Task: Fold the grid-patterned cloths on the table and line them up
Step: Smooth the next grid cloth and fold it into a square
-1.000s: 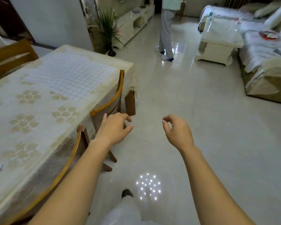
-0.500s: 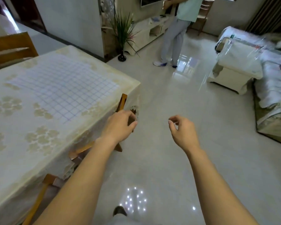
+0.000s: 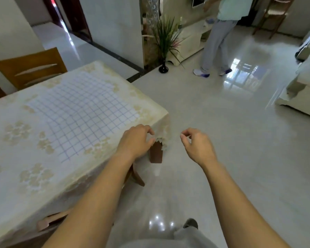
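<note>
I'm in a home, in its open dining and living room. A lace-covered dining table [image 3: 16, 176] stands at nine o'clock, a wooden chair [image 3: 29, 68] at ten. A plant in a black vase [image 3: 166, 36] and a low TV cabinet [image 3: 191, 42] are at twelve, covered lounge furniture [image 3: 304, 97] at two, on a glossy tiled floor [image 3: 222, 140].

Grid cloth [image 3: 82, 111] lies flat on the table [image 3: 16, 178], left hand [image 3: 135, 141] and right hand [image 3: 198, 147] loosely curled.

Glossy floor [image 3: 222, 140] (matt grid cloth [image 3: 82, 111])

Plant [image 3: 166, 38] by wall [image 3: 115, 24], person [image 3: 217, 42] stdg nr it, chair [image 3: 29, 68] far left.
</note>
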Tool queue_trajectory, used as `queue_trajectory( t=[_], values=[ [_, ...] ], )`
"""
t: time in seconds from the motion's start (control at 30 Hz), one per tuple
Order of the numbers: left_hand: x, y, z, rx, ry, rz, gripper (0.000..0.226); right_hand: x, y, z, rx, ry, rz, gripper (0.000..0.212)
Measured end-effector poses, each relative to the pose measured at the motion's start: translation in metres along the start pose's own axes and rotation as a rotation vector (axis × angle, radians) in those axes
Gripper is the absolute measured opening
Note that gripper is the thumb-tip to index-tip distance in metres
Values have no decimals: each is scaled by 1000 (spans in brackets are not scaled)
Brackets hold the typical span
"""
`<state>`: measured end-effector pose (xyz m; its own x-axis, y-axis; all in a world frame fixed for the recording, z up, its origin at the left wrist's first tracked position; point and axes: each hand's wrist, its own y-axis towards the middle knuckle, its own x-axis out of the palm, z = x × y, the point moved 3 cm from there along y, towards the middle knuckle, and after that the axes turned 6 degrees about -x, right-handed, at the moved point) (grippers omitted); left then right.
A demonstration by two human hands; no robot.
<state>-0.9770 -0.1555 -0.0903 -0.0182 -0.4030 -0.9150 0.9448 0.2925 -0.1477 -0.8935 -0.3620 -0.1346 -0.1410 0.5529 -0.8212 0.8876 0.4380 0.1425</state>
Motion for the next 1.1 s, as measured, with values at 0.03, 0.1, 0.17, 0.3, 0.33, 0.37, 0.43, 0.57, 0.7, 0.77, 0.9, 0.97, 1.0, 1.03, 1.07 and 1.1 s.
queue_trajectory(
  t=[0.03, 0.1, 0.17, 0.3, 0.33, 0.37, 0.43, 0.57, 0.7, 0.77, 0.9, 0.97, 1.0, 1.03, 1.07, 1.1],
  values=[
    [-1, 12, 10, -16, 0, 1, 26, -8, 17, 8, -22, -5, -27, 20],
    [-3, 36, 26, -55, 16, 1, 29, -25, 51, 22, -62, -30, -57, 20],
    [-4, 58, 37, -89, 28, 10, 30, -39, 83, 32, -111, -60, -58, 20],
    [-2, 89, 37, -196, 20, 19, 30, -32, 136, 31, -257, -64, -105, 20],
    [-4, 100, 33, -224, 25, 23, 29, -25, 149, 29, -285, -67, -126, 20],
    [-5, 111, 27, -251, 27, 29, 28, -17, 162, 27, -309, -75, -153, 20],
    [-11, 139, 16, -292, 24, 50, 28, -4, 192, 27, -343, -95, -203, 21],
    [-24, 208, 6, -313, 12, 102, 28, 3, 266, 26, -362, -124, -237, 22],
    [-35, 276, 9, -282, -30, 79, 28, 1, 335, 30, -355, -160, -262, 20],
    [-46, 303, 5, -281, -51, 110, 27, 6, 370, 30, -364, -150, -251, 19],
    [-69, 327, -26, -382, -69, 164, 28, 33, 416, 3, -450, -106, -307, 21],
    [-71, 333, -47, -479, -67, 167, 29, 52, 436, -13, -514, -79, -346, 22],
    [-69, 334, -56, -528, -69, 166, 29, 62, 446, -19, -549, -70, -366, 21],
    [-66, 335, -63, -575, -71, 166, 29, 72, 456, -24, -585, -57, -390, 21],
    [-61, 337, -68, -619, -70, 167, 29, 81, 466, -28, -622, -42, -415, 20],
    [-55, 338, -72, -662, -68, 166, 28, 90, 475, -31, -656, -27, -443, 19]
  ],
)
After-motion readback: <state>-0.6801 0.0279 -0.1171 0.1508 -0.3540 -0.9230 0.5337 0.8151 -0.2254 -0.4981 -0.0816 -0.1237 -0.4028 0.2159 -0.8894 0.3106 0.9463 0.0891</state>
